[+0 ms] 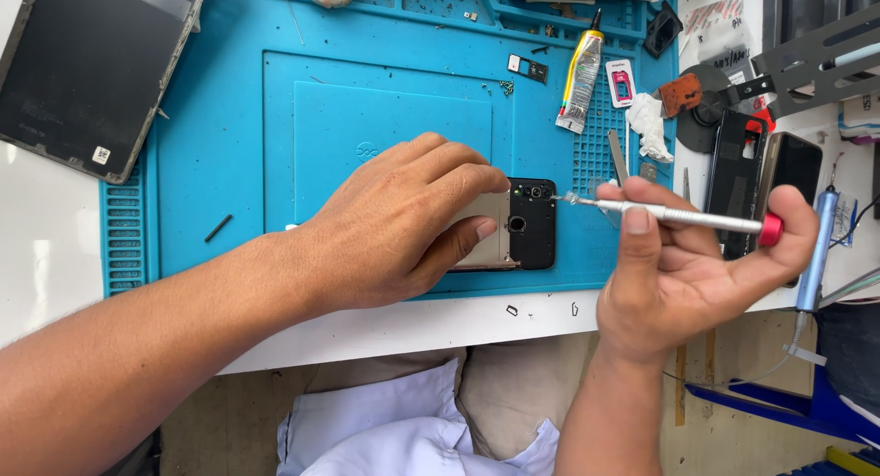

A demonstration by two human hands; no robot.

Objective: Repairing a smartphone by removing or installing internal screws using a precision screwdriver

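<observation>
**Screwdriver tip at the phone's edge**

A slip looked the main risk: the screwdriver (678, 216) lay loosely across the half-open right hand (683, 274), pinned only by thumb and palm, so its tip could skid across the phone (530, 227). The left hand (403, 224) lay curled over the phone, pressing it flat on the blue mat (229, 119).
</observation>
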